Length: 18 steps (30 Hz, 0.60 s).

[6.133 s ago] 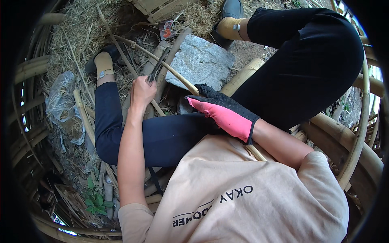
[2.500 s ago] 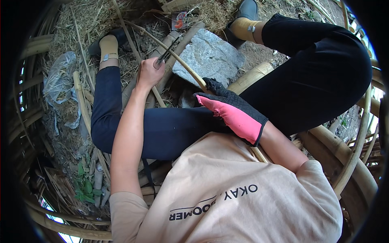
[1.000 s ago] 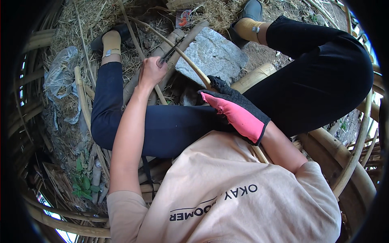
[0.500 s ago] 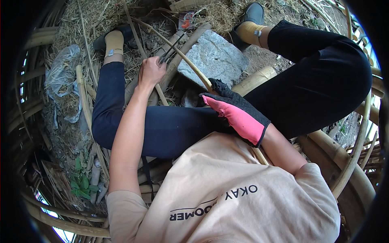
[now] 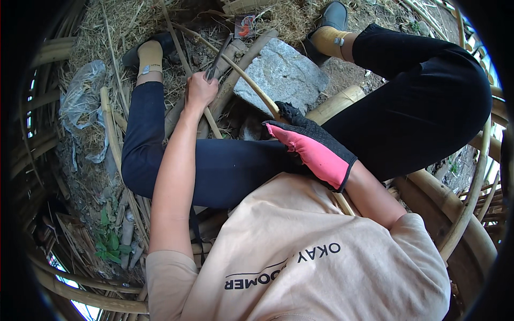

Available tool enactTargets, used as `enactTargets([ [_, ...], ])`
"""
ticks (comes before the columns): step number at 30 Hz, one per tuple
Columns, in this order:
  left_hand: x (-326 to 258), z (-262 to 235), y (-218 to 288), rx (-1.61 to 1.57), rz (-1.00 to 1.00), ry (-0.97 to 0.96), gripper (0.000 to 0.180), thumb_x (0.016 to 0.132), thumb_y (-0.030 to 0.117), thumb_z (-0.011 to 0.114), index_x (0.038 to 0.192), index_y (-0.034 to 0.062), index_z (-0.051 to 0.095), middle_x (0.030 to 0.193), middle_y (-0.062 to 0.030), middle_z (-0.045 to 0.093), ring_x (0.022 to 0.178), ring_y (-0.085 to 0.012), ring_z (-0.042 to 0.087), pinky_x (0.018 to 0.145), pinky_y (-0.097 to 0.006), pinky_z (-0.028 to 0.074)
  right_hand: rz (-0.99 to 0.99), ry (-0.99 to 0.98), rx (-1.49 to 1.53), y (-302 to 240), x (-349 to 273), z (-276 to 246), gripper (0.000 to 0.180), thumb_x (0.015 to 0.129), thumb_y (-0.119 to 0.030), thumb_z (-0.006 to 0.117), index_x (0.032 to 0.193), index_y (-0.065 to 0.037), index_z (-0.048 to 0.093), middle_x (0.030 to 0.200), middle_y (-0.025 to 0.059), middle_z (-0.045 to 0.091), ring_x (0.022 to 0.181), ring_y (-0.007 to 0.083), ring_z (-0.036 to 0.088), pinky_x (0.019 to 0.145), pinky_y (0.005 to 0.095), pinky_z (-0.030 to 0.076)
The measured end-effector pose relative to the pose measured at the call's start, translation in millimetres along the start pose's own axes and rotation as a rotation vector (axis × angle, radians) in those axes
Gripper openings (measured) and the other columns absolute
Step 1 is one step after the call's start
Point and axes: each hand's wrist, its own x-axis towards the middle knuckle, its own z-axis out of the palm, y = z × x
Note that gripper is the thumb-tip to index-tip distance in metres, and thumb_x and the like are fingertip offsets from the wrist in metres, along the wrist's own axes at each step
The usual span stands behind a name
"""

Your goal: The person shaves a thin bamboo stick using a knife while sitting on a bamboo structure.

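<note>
My left hand (image 5: 199,92) is bare and closed around the handle of a dark knife (image 5: 218,58) whose blade points away from me. The blade lies against a long thin bamboo strip (image 5: 243,77) that curves from the straw toward my lap. My right hand (image 5: 310,147) wears a pink and black glove and grips the near part of that strip above my thigh. I sit on the ground with both legs in dark trousers spread around a grey stone (image 5: 281,75).
A thick bamboo pole (image 5: 337,104) lies under my right leg. Cut bamboo sticks (image 5: 110,128) and a crumpled plastic bag (image 5: 80,104) lie in the straw at left. Curved bamboo poles (image 5: 466,214) ring the spot. A small red packet (image 5: 245,25) lies beyond the stone.
My left hand with the knife has shifted slightly up and down along the strip. The gloved hand keeps its grip in the same place. The view has tilted a little.
</note>
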Motion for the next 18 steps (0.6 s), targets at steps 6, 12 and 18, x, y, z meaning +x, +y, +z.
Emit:
enactTargets([
  [6, -6.4, -8.4, 11.4, 0.026, 0.125, -0.026, 0.017, 0.078, 0.015, 0.06, 0.074, -0.0012, 0.061, 0.072, -0.0252, 0.06, 0.076, -0.0444, 0.062, 0.063, -0.048, 0.048, -0.015, 0.063, 0.079, 0.1, -3.7, 7.4, 0.07, 0.094, -0.064, 0.043, 0.145, -0.016, 0.046, 0.139, -0.0014, 0.05, 0.115, 0.0137, 0.044, 0.102, 0.0323, 0.031],
  [12, -2.5, -1.6, 5.4, 0.082, 0.086, 0.057, 0.017, 0.078, 0.016, 0.06, 0.076, -0.0006, 0.062, 0.074, -0.0241, 0.062, 0.078, -0.0441, 0.062, 0.065, -0.048, 0.049, 0.119, 0.077, -0.054, -18.6, -7.5, 5.6, 0.069, 0.093, -0.064, 0.048, 0.139, -0.013, 0.054, 0.118, -0.0024, 0.055, 0.095, 0.0103, 0.044, 0.089, 0.0252, 0.036],
  [18, 8.5, -3.2, -27.8, 0.076, -0.029, 0.026, 0.019, 0.078, 0.016, 0.057, 0.076, -0.0013, 0.064, 0.074, -0.0252, 0.063, 0.077, -0.0443, 0.064, 0.067, -0.048, 0.05, -0.061, 0.022, 0.085, 7.2, 1.8, 3.1, 0.066, 0.096, -0.06, 0.046, 0.141, -0.013, 0.051, 0.122, -0.001, 0.055, 0.098, 0.0103, 0.045, 0.092, 0.0255, 0.036],
])
